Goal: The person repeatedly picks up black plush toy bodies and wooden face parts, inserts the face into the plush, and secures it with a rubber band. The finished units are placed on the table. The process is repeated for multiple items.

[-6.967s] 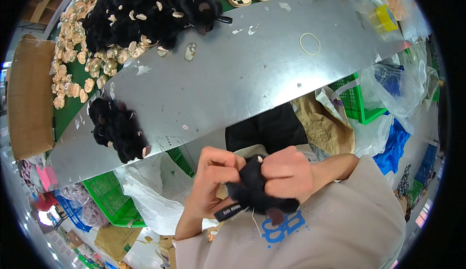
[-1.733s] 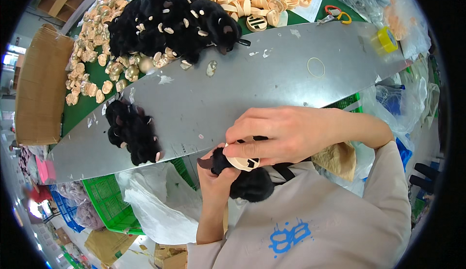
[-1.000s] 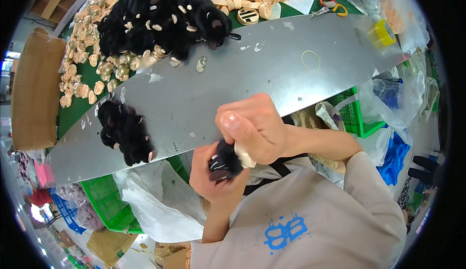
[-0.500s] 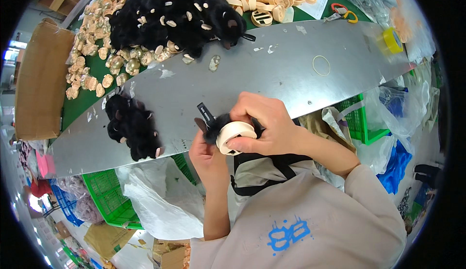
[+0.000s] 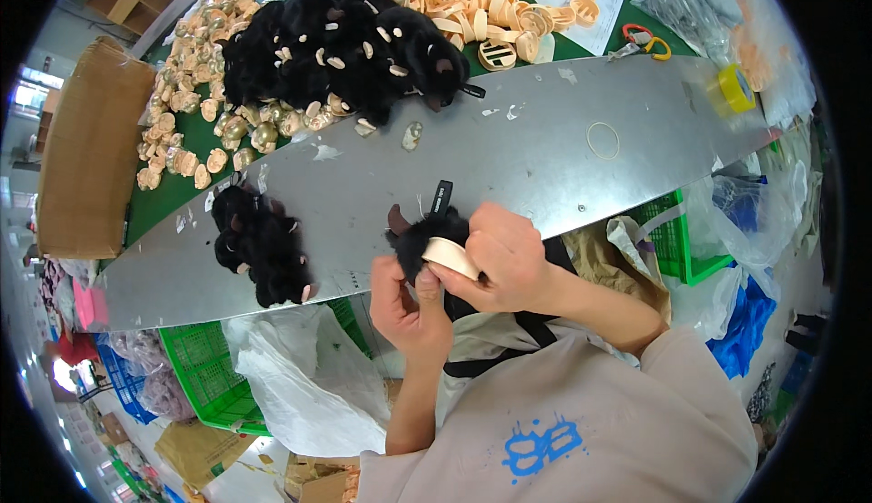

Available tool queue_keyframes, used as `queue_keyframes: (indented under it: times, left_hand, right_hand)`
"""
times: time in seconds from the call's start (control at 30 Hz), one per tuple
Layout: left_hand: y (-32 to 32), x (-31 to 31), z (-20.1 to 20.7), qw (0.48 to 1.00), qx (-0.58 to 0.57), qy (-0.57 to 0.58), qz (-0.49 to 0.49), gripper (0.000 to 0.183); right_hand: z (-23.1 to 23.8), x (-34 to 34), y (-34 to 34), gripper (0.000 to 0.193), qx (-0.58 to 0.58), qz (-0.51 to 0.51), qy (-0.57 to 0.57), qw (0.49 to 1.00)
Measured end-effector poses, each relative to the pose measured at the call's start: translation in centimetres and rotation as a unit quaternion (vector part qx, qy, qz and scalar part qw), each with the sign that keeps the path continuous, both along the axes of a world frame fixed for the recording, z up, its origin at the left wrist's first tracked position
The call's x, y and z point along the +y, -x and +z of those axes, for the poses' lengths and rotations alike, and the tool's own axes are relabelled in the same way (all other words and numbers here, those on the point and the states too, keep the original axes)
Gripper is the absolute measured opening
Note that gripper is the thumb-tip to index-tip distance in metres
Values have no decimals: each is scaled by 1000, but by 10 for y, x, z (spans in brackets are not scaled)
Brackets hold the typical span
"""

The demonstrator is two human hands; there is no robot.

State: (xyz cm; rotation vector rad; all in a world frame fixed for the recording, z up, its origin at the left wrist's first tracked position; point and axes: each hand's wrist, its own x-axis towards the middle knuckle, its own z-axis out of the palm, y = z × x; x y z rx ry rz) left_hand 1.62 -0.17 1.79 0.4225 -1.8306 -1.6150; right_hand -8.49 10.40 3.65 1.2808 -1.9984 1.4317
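Near the metal table's front edge I hold a small black plush toy point(image 5: 413, 241) between both hands. It has a brown ear and a black tag sticking up. A cream plastic band point(image 5: 451, 257) lies against its near side. My left hand point(image 5: 411, 314) is closed on the toy's lower left, its thumb close to the band's end. With my right hand point(image 5: 510, 262) I grip the band, fingers curled and thumb pressed along its lower edge. The fingers hide how band and toy meet. Further left, a small group of black plush toys point(image 5: 263, 247) lies on the metal.
A heap of black plush toys point(image 5: 318, 58) lies at the back, between cream-and-gold round pieces point(image 5: 215, 160) and cream bands point(image 5: 477, 22). Scissors point(image 5: 647, 42), yellow tape point(image 5: 736, 88) and a rubber band point(image 5: 603, 140) lie right. Below the table's edge stand green baskets point(image 5: 213, 371).
The toy has turned in my hands, so its tag now points up. The band has tilted, and its open ring face no longer shows. My left thumb has moved up beside it.
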Motion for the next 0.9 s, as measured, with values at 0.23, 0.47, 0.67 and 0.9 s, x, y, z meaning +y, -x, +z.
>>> queue_keyframes:
  times: [0.23, 0.47, 0.67, 0.9]
  left_hand:
    - [6, 2, -16, 1000, -3, 13, 28, 25]
    - [3, 9, -9, 992, -58, 102, 54, 34]
    - [11, 13, 23, 945, -7, 324, 31, 28]
    - [12, -10, 7, 998, -34, -7, -46, 22]
  right_hand:
    - [-16, -24, -7, 43, 45, -50, 62, 996]
    - [-9, -19, 3, 18, -73, -55, 4, 996]
    - [-47, -20, 0, 21, -157, -6, 28, 987]
    - [-44, 2, 2, 28, -481, 120, 153, 855]
